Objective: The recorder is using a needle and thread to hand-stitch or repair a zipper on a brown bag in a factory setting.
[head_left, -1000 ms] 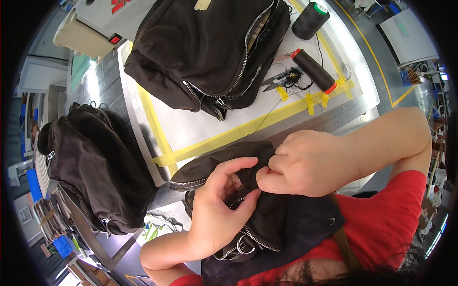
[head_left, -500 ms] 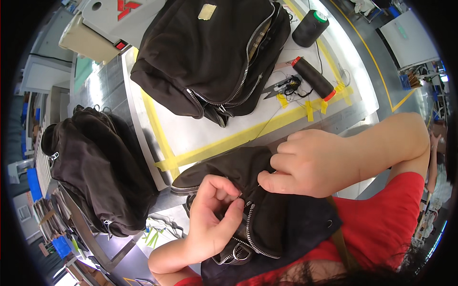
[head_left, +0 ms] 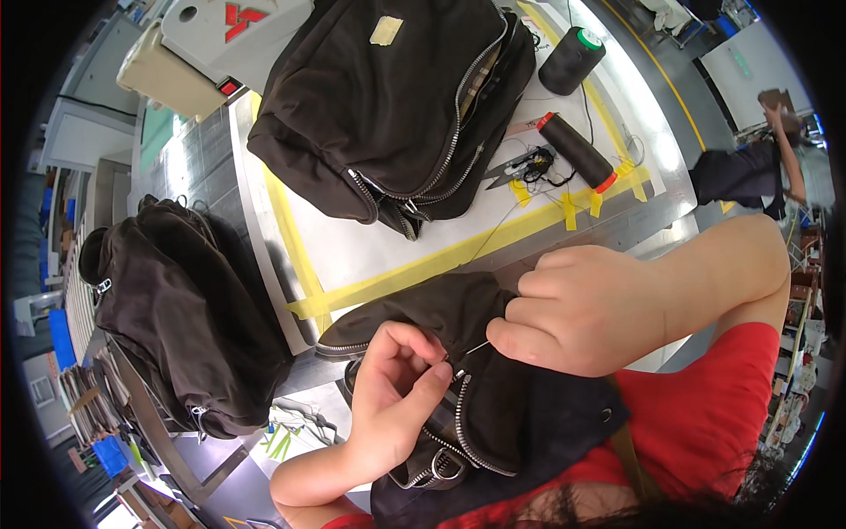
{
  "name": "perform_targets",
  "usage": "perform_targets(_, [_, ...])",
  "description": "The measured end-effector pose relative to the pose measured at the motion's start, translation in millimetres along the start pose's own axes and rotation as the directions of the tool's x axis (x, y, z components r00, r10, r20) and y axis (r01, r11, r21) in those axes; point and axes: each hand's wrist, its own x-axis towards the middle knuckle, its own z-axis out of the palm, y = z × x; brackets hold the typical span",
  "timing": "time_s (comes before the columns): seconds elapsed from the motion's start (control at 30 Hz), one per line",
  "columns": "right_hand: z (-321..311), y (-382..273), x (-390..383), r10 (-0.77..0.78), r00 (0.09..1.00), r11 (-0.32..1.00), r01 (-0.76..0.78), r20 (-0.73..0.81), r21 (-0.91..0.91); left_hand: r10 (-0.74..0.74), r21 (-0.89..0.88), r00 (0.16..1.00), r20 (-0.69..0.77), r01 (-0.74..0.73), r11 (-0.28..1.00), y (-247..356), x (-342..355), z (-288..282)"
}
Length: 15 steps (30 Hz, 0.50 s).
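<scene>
A dark brown bag (head_left: 414, 304) with silver zippers lies on my lap against the table's front edge. My left hand (head_left: 397, 383) is closed, thumb and forefinger pinching the bag's fabric by the upper end of a zipper (head_left: 463, 419). To the right of it, my right hand (head_left: 577, 309) is closed in a pinch on a thin, shiny needle (head_left: 477, 348). The needle slants down-left from my fingers to the pinched spot; whether its tip is in the cloth I cannot tell.
A dark backpack (head_left: 379, 115) stands on the taped white sheet; another dark bag (head_left: 181, 309) sits at left. Black thread spools (head_left: 577, 152) (head_left: 571, 63), dark snips (head_left: 507, 169) and tangled thread lie at right. A sewing machine (head_left: 211, 40) is at far left. A person (head_left: 745, 176) is at far right.
My right hand has moved slightly right, away from my left, and more of the needle shows between them. My left hand stays nearly still. A person has come into view at far right.
</scene>
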Motion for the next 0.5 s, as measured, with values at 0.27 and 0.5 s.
perform_targets(0.27, [-4.0, 1.3, 3.1, -0.039, 0.999, 0.998, 0.04, 0.032, -0.047, 0.049, -0.052, 0.999, 0.023, -0.048, 0.998, -2.8, 4.4, -1.0])
perform_targets(0.5, [-6.2, 0.7, 6.1, -0.037, 0.999, 0.997, 0.037, 0.009, -0.062, -0.035, -0.03, 0.994, -0.1, 0.032, 0.999, 2.7, 3.5, 5.6])
